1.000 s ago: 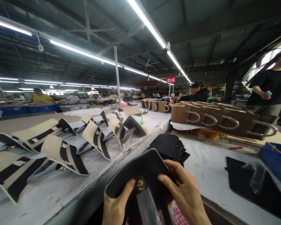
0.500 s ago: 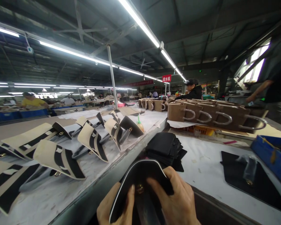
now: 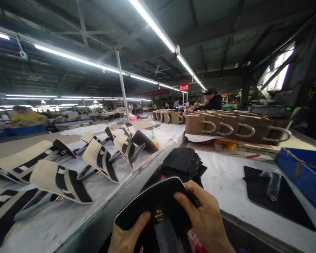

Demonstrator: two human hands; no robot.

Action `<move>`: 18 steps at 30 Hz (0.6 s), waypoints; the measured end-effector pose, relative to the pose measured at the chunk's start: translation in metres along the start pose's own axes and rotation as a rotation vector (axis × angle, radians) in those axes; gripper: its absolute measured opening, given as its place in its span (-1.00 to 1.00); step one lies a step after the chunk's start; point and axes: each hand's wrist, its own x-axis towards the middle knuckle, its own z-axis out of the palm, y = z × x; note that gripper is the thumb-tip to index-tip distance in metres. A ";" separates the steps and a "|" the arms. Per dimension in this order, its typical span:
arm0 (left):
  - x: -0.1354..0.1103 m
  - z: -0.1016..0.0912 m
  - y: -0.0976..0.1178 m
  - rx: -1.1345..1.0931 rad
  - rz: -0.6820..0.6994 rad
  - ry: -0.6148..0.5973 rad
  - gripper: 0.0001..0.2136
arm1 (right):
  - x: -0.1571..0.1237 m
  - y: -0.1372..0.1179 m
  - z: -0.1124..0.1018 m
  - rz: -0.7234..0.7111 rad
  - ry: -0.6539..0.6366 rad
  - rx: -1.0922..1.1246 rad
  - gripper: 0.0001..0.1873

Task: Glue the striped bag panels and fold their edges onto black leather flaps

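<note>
Between my hands is a black bag panel (image 3: 168, 193) with a pale edge, gold hardware (image 3: 159, 215) and a plastic-wrapped strap (image 3: 165, 233) hanging below it. My left hand (image 3: 129, 230) grips the panel's left side, thumb on the black face. On the right edge, my right hand (image 3: 206, 216) is closed with its thumb on the face as well; its other fingers are behind. A stack of black pieces (image 3: 181, 163) lies just beyond the panel. Another black panel (image 3: 279, 196) with a wrapped strap rests flat to the right.
Several cream-and-black bag panels (image 3: 60, 179) stand curved on the left table. A glue bottle (image 3: 154, 138) with a green tip sits behind them. Brown bag bodies (image 3: 226, 124) with wrapped handles line the back right. A blue bin (image 3: 302, 175) is at the right edge; a person (image 3: 212, 100) is farther back.
The panel has gone from strongly bent to flatter and wider, its left edge now lower. My right thumb has moved up toward the right edge. The view has shifted slightly.
</note>
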 end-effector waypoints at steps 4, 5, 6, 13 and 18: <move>0.019 -0.002 0.028 -0.106 -0.006 -0.256 -0.60 | 0.004 -0.001 -0.008 -0.233 0.023 -0.156 -0.84; 0.022 -0.003 0.034 -0.086 0.023 -0.268 -0.59 | 0.004 -0.001 -0.009 -0.260 -0.004 -0.192 -0.85; 0.023 -0.005 0.039 -0.038 0.060 -0.248 -0.61 | 0.004 0.000 -0.010 -0.277 -0.038 -0.223 -0.85; 0.020 0.014 0.078 0.259 0.537 -0.194 -0.70 | -0.001 0.004 0.000 -0.293 -0.215 -0.255 -0.78; 0.025 0.038 0.079 0.429 0.844 -0.175 -0.85 | -0.001 0.006 0.005 -0.284 -0.224 -0.254 -0.63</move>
